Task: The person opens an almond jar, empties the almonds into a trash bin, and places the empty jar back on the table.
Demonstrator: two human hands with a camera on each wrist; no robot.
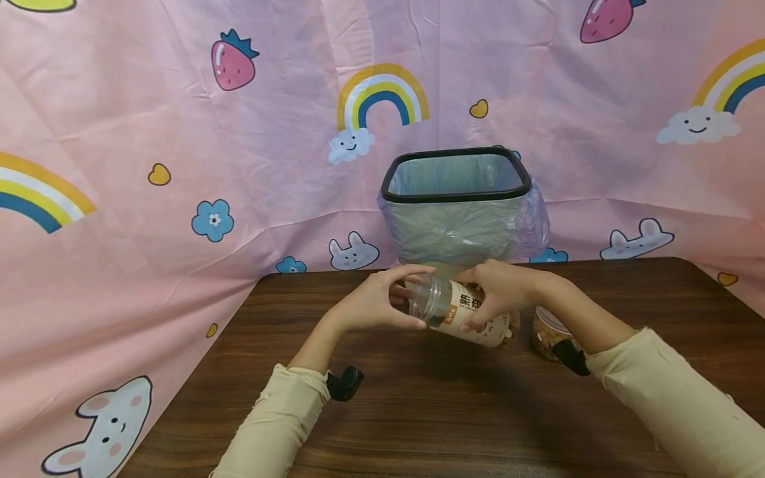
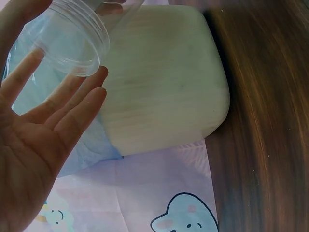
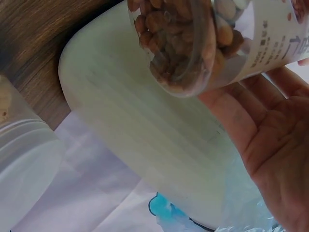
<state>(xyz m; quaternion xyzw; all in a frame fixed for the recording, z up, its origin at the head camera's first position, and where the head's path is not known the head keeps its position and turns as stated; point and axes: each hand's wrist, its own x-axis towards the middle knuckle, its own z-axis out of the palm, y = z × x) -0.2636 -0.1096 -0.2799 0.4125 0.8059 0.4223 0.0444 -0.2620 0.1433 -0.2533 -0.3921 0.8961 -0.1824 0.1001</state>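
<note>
- Head view, biggest thing: pink printed cloth (image 1: pixel 269 139) hung behind everything.
- Dark wooden table (image 1: pixel 370 418), under my forearms.
- Bin (image 1: pixel 457 197), black-rimmed with a bluish liner (image 1: pixel 538 229), stood upright beyond my hands, near the table's far edge.
- Nut jar (image 1: pixel 457 312): between my hands, looked lifted, shadow below. Long axis ran left to right, tipped: clear mouth end (image 1: pixel 431 302) up-left, base down-right. That was the relation to log: mouth end faced my left palm, so the left was nearer to it; the right was nearer to the base.
- Second jar (image 1: pixel 545 340), pale lid: just right of the nut jar, partly behind my right forearm.
- Right hand (image 1: pixel 505 292): fingers wrapped round the nut jar's body, thumb on the near side of the label (image 1: pixel 463 312), others behind.
- Left hand (image 1: pixel 376 302): thumb and forefinger set wide, pinching across the mouth end; remaining fingers fairly straight beside it, per left wrist view. Couldn't tell how hard they squeezed, or whether a clear lid was on.
- Brown nuts (image 3: pixel 178 29): heaped at the base end, right wrist view.
</note>
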